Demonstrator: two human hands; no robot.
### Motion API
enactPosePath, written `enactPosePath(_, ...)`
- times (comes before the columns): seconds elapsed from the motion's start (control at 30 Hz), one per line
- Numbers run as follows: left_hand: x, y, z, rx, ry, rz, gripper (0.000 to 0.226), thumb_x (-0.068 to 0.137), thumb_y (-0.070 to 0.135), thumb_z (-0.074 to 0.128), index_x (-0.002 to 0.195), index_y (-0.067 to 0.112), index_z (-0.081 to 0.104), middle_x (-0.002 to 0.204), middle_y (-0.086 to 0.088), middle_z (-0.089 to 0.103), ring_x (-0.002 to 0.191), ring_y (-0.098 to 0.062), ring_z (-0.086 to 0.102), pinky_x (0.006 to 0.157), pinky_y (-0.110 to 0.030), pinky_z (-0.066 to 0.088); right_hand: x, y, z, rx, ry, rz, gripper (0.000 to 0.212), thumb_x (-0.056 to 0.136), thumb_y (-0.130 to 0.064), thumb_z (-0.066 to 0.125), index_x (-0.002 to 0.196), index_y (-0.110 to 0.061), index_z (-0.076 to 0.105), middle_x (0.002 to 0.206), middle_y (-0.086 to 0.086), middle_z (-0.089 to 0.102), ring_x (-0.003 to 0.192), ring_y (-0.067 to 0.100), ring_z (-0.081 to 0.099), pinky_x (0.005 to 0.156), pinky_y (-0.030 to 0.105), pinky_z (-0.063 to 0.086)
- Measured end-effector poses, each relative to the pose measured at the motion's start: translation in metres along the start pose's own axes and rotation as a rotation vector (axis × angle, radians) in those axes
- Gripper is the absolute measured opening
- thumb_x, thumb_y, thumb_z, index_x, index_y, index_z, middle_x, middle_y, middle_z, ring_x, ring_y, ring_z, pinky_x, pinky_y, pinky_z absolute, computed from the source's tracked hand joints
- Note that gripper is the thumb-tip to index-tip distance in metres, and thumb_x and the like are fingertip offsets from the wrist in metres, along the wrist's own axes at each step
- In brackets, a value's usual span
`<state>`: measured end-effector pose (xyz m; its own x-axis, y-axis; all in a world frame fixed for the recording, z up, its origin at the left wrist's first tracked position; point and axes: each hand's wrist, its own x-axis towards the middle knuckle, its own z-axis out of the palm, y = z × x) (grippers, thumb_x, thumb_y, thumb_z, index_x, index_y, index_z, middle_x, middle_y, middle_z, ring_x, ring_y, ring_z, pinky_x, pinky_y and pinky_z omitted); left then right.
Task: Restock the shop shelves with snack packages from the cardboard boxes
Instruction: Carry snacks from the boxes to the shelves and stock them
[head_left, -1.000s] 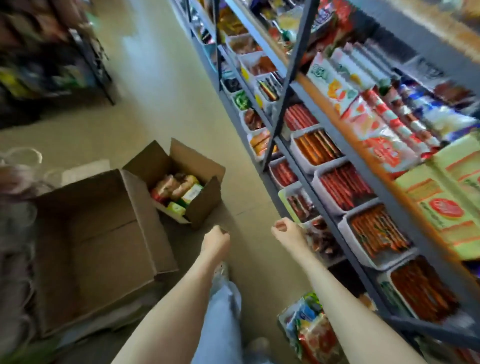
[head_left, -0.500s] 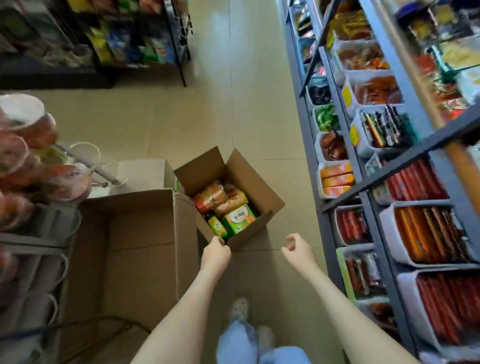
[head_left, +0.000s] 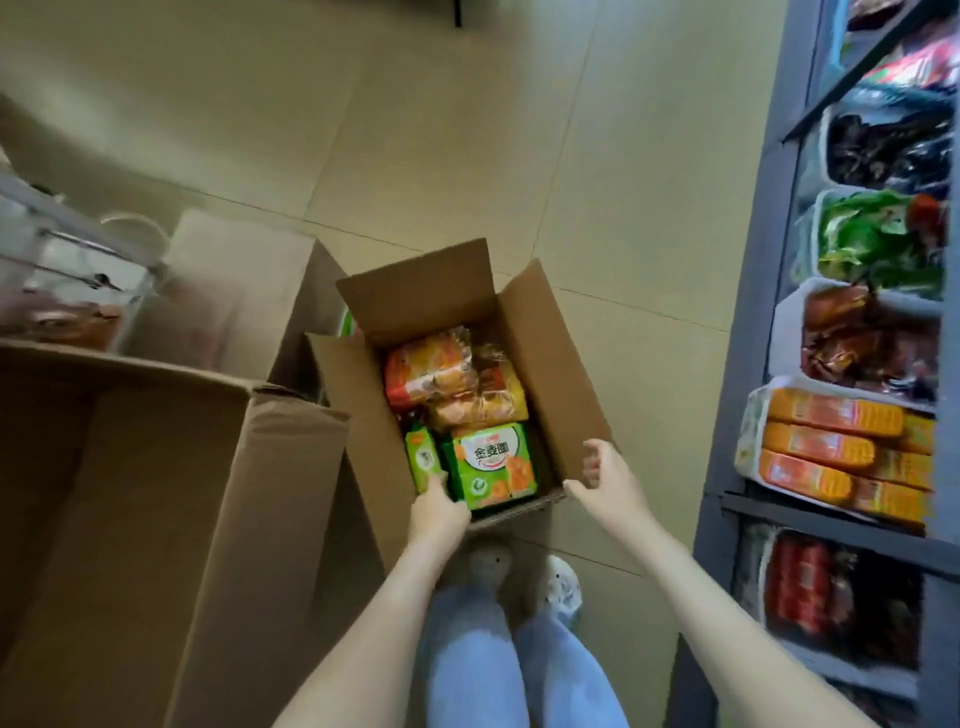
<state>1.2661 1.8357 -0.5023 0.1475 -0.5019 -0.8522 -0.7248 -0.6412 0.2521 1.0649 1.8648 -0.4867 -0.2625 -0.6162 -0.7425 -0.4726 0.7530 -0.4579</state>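
A person stands over an open small cardboard box (head_left: 550, 384) on the tiled shop floor (head_left: 467, 130), both bare arms stretched down toward it. The left hand (head_left: 439, 512) sits at the box's near edge, at about 7 o'clock from the box's middle, fingers curled down over a narrow green packet (head_left: 422, 457) — whether they actually clamp it cannot be told. The right hand (head_left: 610, 475) hangs at about 4 o'clock, fingers spread apart, touching or just beside the box's right flap near its front corner.

Inside the box lie the snack packages: a large green packet with orange biscuits printed on it (head_left: 493, 465) at the near end, and orange-wrapped packs (head_left: 428, 366) at the far end, toward 12 o'clock.

A large cardboard box (head_left: 156, 493) stands open at 9 o'clock, just beside the small one. At 3 o'clock runs a grey shelving unit (head_left: 748, 312) carrying white trays — one stacked with orange bars (head_left: 831, 441), others with dark red and green packets. The person's light shoes (head_left: 563, 584) and pale blue trousers show at 6 o'clock.
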Motion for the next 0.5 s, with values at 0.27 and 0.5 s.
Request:
enactPosePath(0.27,0.178,-0.019,0.062,-0.149,-0.002,-0.093,0.073,0.089,0.018,0.06,0.151,0.015,0.022,0.142,-0.009,0.048,0.123,-0.029,0.051,0.091,-0.026,0.043,0.182,0.032,0.1,0.022,-0.206,0.191,0.076,0.084,-0.022,0.071,0.145,-0.006,0.028,0.144,0.015,0.041,0.13,0.028,0.044,0.105,0.038,0.04)
enactPosePath(0.5,0.265,-0.052,0.114,-0.424,-0.134,-0.214,0.108,0.057,0.047,0.08,0.145,0.012,0.029,0.14,-0.007,0.05,0.123,-0.025,0.052,0.104,-0.041,0.044,0.267,0.075,0.167,0.258,-0.254,0.426,0.092,0.069,-0.02,0.085,0.14,-0.007,0.026,0.134,0.013,0.051,0.117,0.029,0.055,0.088,0.041,0.051)
